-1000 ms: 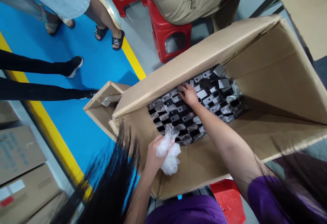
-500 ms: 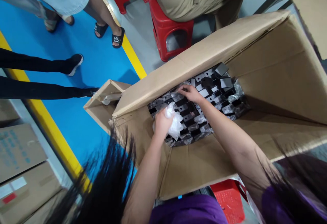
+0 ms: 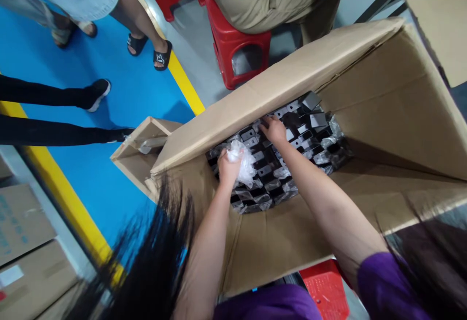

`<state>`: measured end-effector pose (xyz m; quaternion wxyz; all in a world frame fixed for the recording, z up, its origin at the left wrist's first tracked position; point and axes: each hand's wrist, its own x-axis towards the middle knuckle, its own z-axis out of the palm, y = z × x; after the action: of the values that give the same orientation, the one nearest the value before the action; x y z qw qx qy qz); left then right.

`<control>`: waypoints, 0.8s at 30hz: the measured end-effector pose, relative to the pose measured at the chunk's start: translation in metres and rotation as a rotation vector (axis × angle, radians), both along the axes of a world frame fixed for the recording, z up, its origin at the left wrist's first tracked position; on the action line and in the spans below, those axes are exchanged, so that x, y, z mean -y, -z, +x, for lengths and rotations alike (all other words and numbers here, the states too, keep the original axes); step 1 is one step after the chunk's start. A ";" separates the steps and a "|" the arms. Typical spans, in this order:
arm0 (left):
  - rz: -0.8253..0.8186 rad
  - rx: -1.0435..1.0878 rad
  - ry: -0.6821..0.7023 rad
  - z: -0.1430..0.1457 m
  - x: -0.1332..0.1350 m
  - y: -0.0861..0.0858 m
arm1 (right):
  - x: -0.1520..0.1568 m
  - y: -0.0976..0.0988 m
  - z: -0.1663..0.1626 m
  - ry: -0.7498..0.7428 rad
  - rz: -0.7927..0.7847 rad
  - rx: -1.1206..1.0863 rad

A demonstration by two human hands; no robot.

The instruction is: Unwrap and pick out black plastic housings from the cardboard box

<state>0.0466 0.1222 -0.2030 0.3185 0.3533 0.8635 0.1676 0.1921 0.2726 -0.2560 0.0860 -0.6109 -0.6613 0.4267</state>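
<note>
Shifted the left hand (image 3: 228, 168), over the past second, from beside the near wall of the large cardboard box (image 3: 280, 242) to above the packed dark pieces (image 3: 263, 170) inside, bringing along the wad of clear plastic (image 3: 245, 167). Kept the right hand (image 3: 274, 130) near the box's far wall, in about the same place as before. Now holding the wad with the left fingers curled around it, low over the left part of the rows. Reaching down to the tops of the pieces with the right fingers slightly bent and a little apart; cannot tell whether gripping one or merely touching. Packed close together across the bottom of the box, partly covered by thin clear wrap (image 3: 330, 137) toward the right end. Just beyond the far wall, a red stool (image 3: 222, 33) beneath a seated person; at the left end, a small cardboard box (image 3: 136, 171).
</note>
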 end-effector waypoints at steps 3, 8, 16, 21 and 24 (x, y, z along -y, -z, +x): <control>0.034 0.035 -0.104 -0.001 0.003 -0.001 | 0.000 0.001 -0.008 0.025 0.036 0.010; 0.028 0.083 -0.128 0.000 0.003 0.002 | -0.007 -0.003 -0.005 0.005 0.020 -0.105; 0.133 0.270 0.042 0.026 -0.022 -0.008 | -0.013 -0.039 0.035 -0.188 -0.484 -0.629; -0.070 0.260 0.006 0.032 -0.001 -0.001 | -0.004 -0.042 0.028 -0.438 -0.601 -0.416; -0.167 0.180 -0.101 0.024 0.024 0.001 | 0.011 -0.035 0.001 -0.493 -0.228 -0.134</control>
<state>0.0702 0.0983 -0.2043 0.4141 0.2650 0.8591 0.1421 0.1932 0.2618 -0.2206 -0.0463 -0.4079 -0.7305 0.5457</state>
